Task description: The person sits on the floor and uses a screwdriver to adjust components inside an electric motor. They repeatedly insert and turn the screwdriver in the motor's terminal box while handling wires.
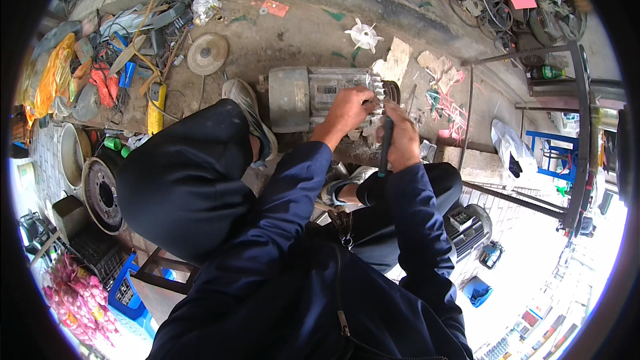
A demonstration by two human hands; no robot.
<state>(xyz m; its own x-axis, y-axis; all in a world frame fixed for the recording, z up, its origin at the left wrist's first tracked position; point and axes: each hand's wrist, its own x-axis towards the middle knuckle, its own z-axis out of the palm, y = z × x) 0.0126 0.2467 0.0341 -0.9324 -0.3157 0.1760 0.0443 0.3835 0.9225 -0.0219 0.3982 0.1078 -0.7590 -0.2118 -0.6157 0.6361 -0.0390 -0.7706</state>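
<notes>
A grey electric motor [290, 99] with a finned body lies on its side on the dirty concrete in front of me. My left hand [350, 113] reaches over its right end, fingers bent and pressed together; what they grip, if anything, is hidden. Close beside it, my right hand [404, 139] is wrapped round a hand tool with a long dark handle [385, 143]. The tool's working end is lost among my fingers at the motor's end, so its kind does not show. A dark round part [392, 91] sits at that end of the motor.
Beyond the motor lie a white fan wheel [363, 35], torn cardboard [395, 60] and a round metal disc [207, 53]. Pink strands [453, 117] litter the right side. A yellow pendant control box [156, 110] lies left. A metal frame [579, 133] stands right; another motor [469, 227] sits behind my knee.
</notes>
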